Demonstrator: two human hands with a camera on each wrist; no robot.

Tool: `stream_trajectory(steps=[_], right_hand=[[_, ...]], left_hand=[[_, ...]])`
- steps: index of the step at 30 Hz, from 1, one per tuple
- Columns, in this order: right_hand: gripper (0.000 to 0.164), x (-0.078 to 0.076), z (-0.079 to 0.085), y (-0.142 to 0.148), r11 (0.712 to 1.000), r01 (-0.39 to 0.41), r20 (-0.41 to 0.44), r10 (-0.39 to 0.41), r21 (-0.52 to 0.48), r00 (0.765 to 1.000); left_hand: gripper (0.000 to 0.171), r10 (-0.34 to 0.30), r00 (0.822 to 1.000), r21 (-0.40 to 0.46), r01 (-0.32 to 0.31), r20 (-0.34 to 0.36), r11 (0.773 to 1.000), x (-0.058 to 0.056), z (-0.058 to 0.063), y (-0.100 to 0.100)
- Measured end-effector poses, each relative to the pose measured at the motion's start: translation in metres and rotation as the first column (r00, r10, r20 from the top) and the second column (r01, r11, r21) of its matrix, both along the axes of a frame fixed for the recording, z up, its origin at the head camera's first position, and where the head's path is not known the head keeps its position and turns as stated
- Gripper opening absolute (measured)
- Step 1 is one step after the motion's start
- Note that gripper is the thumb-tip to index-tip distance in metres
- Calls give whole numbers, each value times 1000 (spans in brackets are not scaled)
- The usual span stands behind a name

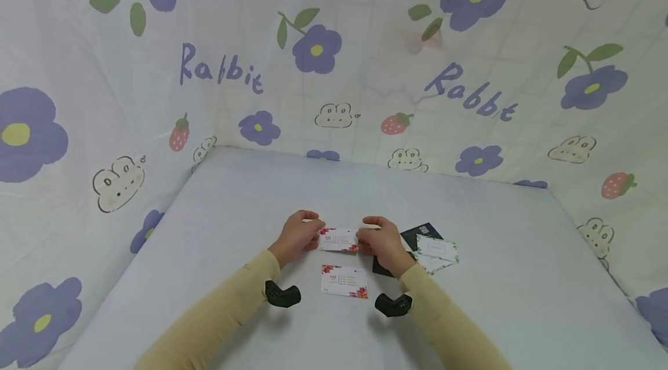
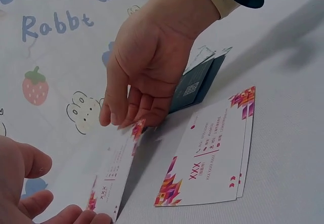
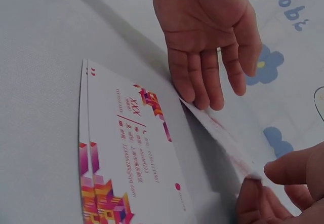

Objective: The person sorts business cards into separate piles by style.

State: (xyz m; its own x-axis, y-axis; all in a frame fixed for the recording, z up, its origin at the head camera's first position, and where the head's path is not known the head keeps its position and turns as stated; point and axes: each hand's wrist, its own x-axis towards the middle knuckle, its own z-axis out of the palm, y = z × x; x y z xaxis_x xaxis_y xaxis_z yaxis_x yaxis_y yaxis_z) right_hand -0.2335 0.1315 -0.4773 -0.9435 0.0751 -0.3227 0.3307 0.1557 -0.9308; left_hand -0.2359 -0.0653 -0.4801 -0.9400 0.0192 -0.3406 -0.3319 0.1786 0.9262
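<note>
A white business card [image 1: 338, 240] with red floral corners is tilted up between both hands, its lower edge close over the table. My left hand [image 1: 298, 238] is at its left end, fingers nearly straight along the edge and thumb apart. At the other end my right hand [image 1: 383, 243] pinches a corner between thumb and finger, seen in the right wrist view. Nearer to me lies a small stack of matching business cards [image 1: 344, 282]; the left wrist view shows a second edge beneath the top card [image 2: 207, 153].
Dark cards [image 1: 424, 233] and white cards with a green leafy border [image 1: 437, 248] lie overlapping to the right of my right hand. A pale cloth covers the table [image 1: 235, 196]. A printed curtain [image 1: 365, 68] with flowers and rabbits stands behind and at both sides.
</note>
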Motion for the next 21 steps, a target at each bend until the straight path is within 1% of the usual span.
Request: stream_trajectory(steps=[4, 6, 12, 15, 21], right_hand=[[47, 1, -4, -3, 1000, 7, -39, -6, 30, 999], [46, 1, -5, -4, 999, 12, -45, -11, 32, 999], [48, 4, -9, -1, 1000, 16, -7, -16, -6, 1000], [48, 5, -8, 0, 999, 25, 10, -25, -30, 1000], [49, 8, -4, 1, 998, 30, 11, -30, -48, 999]], left_hand=[[39, 2, 1000, 0, -2, -13, 1000, 2, 0, -1], [38, 3, 1000, 7, -3, -20, 1000, 2, -1, -1], [38, 14, 999, 19, -13, -39, 1000, 3, -6, 0], [40, 7, 999, 6, -7, -50, 1000, 3, -6, 0], [42, -6, 997, -39, 3, -74, 999, 3, -5, -2]])
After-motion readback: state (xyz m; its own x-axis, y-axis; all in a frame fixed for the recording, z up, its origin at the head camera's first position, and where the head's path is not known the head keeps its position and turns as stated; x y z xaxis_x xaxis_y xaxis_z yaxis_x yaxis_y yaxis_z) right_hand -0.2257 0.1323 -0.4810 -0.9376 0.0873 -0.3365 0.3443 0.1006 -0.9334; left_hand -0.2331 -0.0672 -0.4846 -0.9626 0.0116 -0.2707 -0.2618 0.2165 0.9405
